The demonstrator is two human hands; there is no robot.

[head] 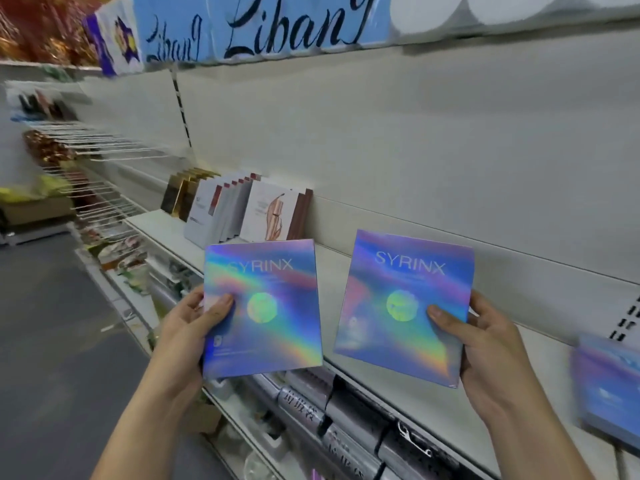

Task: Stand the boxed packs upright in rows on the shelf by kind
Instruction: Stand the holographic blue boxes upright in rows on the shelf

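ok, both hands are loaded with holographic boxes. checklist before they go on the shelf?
1. Left hand grip on the left holographic blue-purple SYRINX box: thumb on front, fingers behind. ok.
2. Right hand grip on the right holographic blue-purple SYRINX box: same pinch. ok.
3. Same kind: matching print on both. ok.
4. Print right way up on both. ok.
5. Bare white shelf right of the standing white-and-brown boxes: room for a new row. ok.
6. Count of blurred holographic boxes lying at far right: cannot tell.
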